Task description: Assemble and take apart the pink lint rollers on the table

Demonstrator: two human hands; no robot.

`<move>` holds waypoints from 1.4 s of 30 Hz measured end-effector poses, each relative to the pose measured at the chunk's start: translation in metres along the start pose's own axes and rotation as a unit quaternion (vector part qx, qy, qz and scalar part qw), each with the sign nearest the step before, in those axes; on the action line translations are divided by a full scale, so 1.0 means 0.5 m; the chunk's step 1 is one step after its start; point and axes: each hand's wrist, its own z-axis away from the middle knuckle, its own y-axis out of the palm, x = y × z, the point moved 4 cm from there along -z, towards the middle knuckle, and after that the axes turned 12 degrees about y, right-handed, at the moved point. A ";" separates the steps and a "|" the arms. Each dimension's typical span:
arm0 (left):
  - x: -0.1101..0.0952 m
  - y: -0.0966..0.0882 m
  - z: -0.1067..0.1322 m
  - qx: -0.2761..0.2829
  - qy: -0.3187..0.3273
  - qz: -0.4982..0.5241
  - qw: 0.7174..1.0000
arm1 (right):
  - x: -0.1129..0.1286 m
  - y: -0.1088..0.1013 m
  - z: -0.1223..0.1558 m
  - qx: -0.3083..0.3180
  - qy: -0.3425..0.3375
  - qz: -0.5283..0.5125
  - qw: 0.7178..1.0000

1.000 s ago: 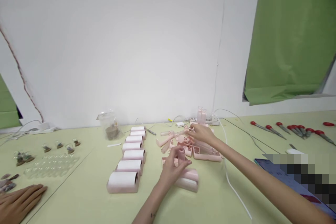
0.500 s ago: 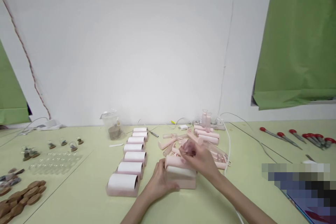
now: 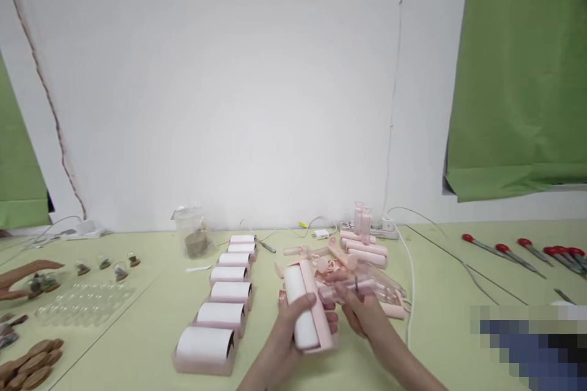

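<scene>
My left hand (image 3: 288, 330) is wrapped round a pink lint-roller case with a white roll (image 3: 303, 306), lifted and turned lengthwise over the table. My right hand (image 3: 362, 313) is closed on a pink handle piece (image 3: 345, 289) that meets the right side of the case. Just behind them lies a heap of loose pink handles and parts (image 3: 355, 263). To the left, several finished pink cases with white rolls (image 3: 223, 299) lie in a row running away from me.
The pale green table (image 3: 137, 342) also holds a clear beaker (image 3: 192, 233), small glass vials (image 3: 82, 302), brown pieces (image 3: 32, 366), red-handled screwdrivers (image 3: 527, 250), a power strip and a white cable (image 3: 410, 275). Another person's hand (image 3: 21, 278) reaches in at the far left.
My left hand has lifted the case off the table and turned it lengthwise. My right hand has dropped to its right side with a handle piece. The other person's hand has come back in at left.
</scene>
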 end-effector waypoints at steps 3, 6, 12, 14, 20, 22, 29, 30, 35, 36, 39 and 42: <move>0.025 -0.013 0.000 0.017 0.063 -0.045 0.997 | -0.065 0.015 -0.004 -0.044 0.111 -0.106 0.987; 0.038 -0.029 0.010 0.069 0.030 -0.059 0.995 | -0.087 0.019 0.001 0.027 0.146 -0.152 0.977; 0.020 -0.035 0.021 0.118 -0.076 -0.030 0.990 | -0.018 -0.017 0.001 0.074 0.105 -0.047 0.991; -0.004 -0.042 0.010 0.036 -0.011 -0.038 0.999 | 0.023 -0.022 -0.022 0.005 0.021 0.085 0.996; -0.053 -0.083 -0.012 -0.136 0.120 -0.108 0.977 | 0.044 0.049 -0.136 -0.061 -0.107 0.449 0.885; -0.063 -0.089 -0.016 -0.131 0.163 -0.139 0.968 | 0.021 0.073 -0.164 -0.046 -0.097 0.482 0.869; -0.073 -0.088 -0.017 -0.122 0.224 -0.265 0.930 | -0.005 0.064 -0.139 -0.053 -0.096 0.515 0.850; -0.075 -0.089 -0.016 -0.135 0.230 -0.309 0.913 | 0.001 0.053 -0.121 -0.053 -0.102 0.511 0.852; -0.084 -0.073 -0.009 -0.106 0.250 -0.499 0.823 | 0.020 0.013 -0.014 -0.023 -0.140 0.458 0.878; -0.084 -0.067 -0.007 -0.084 0.252 -0.524 0.810 | 0.022 0.010 0.004 -0.027 -0.149 0.448 0.881; -0.085 -0.055 0.001 -0.046 0.262 -0.573 0.775 | 0.023 0.007 0.039 -0.063 -0.184 0.450 0.871; -0.089 -0.053 0.006 -0.048 0.282 -0.612 0.737 | 0.026 0.006 0.050 -0.083 -0.210 0.469 0.854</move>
